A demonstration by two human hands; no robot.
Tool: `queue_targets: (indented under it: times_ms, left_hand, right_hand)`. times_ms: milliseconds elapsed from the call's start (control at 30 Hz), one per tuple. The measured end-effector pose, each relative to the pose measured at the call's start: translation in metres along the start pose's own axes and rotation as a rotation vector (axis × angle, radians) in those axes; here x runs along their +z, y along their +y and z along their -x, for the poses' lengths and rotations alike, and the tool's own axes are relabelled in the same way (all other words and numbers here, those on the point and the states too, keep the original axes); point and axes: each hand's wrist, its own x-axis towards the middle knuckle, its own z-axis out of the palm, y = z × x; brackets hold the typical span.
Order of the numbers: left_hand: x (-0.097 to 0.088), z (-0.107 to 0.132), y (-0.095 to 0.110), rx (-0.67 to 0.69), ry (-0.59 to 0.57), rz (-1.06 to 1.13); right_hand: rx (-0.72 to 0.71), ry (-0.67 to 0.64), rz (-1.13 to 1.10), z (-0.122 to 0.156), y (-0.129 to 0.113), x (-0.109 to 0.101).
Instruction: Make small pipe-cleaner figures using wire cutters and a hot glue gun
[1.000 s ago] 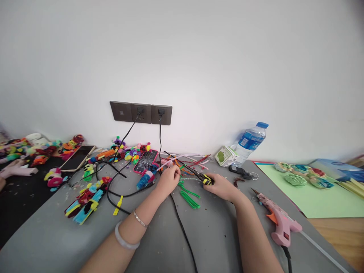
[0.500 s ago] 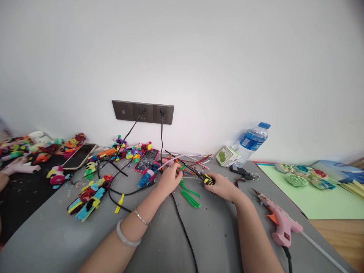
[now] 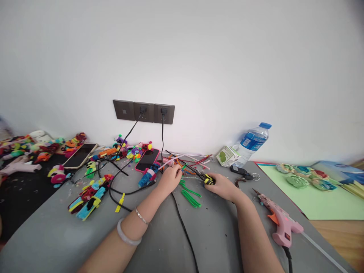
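My right hand (image 3: 223, 185) is closed around pliers with yellow and black handles (image 3: 209, 179). Their dark jaws point left, toward the fingertips of my left hand (image 3: 170, 177). That hand is pinched on a short green pipe cleaner (image 3: 183, 167), whose end sticks out beside the jaws. Whether the jaws touch it I cannot tell. Just below, bent green pipe cleaners (image 3: 191, 198) lie on the grey table (image 3: 210, 235). Pink, red and orange pipe cleaners (image 3: 199, 161) are scattered behind my hands. A blue pipe-cleaner piece (image 3: 148, 176) rests left of my left hand.
At right lie a pink glue gun (image 3: 284, 223) and keys (image 3: 241, 171), with a water bottle (image 3: 254, 142) and a small box (image 3: 227, 156) by the wall. Black cables (image 3: 182, 223) cross the table. Two phones (image 3: 146, 160) and colourful pipe-cleaner figures (image 3: 88, 197) are at left.
The pink-edged phone's screen has gone dark. At the far left, another person's hand has drawn away from a pink glue gun. My hands have barely moved.
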Motion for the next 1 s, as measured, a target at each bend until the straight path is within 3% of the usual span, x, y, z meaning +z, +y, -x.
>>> queue_targets:
  times_ms: [1000]
  left_hand:
    - [0.0023, -0.0008, -0.0025, 0.029, 0.007, -0.05]
  right_hand:
    - [0.006, -0.001, 0.01, 0.0007, -0.0012, -0.0004]
